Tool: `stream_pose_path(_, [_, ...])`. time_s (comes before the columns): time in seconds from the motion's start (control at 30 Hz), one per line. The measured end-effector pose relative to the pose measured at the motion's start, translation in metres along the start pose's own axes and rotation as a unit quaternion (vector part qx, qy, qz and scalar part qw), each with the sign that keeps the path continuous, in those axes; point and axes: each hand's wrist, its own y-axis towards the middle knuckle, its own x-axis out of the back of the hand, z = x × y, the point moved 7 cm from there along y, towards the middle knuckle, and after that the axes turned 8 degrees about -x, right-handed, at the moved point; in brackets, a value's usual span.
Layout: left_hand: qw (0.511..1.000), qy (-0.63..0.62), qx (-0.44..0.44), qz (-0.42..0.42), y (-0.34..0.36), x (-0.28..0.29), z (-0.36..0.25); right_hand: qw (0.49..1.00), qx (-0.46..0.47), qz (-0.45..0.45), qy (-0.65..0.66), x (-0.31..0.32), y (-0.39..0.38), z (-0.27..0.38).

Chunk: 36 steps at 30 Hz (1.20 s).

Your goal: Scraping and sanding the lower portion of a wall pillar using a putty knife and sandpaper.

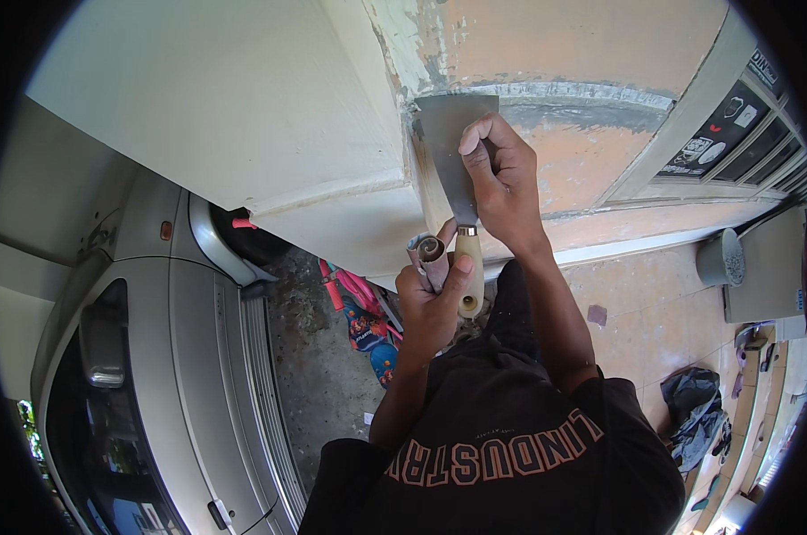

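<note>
My left hand grips the pale handle of a wide putty knife, its thumb lying along the handle. The same hand also holds a rolled-up sheet, perhaps sandpaper, beside the handle. The grey blade points up, its far edge by the wall corner. In front of the blade's right side is my right hand, with thumb and forefinger pressed together and the other fingers curled. Pale dust coats its fingertips. I cannot see whether anything is between them. Behind the blade, the orange wall has a grey and white patched band.
A white wall corner juts out at left. Beyond it stands a silver vehicle, with a pink child's scooter or bike nearby. At right are a window, a grey bucket, a black bag and a small scrap on tiles.
</note>
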Motion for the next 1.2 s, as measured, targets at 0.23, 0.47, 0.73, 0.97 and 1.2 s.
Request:
stream_pose_path(0.23, [0.999, -0.005, -0.020, -0.038, -0.001, -0.002, 0.008, 1.000, 0.027, 0.007, 0.002, -0.003, 0.000, -0.007])
stream_pose_path(0.47, [0.998, 0.031, -0.049, -0.034, 0.021, -0.017, 0.042, 0.993, 0.115, -0.009, -0.033, 0.007, 0.014, -0.018])
stream_pose_path(0.73, [0.996, -0.011, -0.046, -0.075, 0.008, -0.027, 0.025, 0.999, 0.029, 0.001, -0.039, 0.004, 0.012, -0.007])
stream_pose_path(0.97, [0.996, -0.004, -0.022, -0.092, -0.001, -0.021, 0.032, 0.999, 0.022, 0.017, -0.018, 0.001, 0.009, -0.013])
stream_pose_path(1.2, [0.992, -0.024, -0.018, -0.121, -0.002, -0.019, 0.046, 0.998, 0.057, -0.010, -0.026, -0.001, 0.009, -0.014])
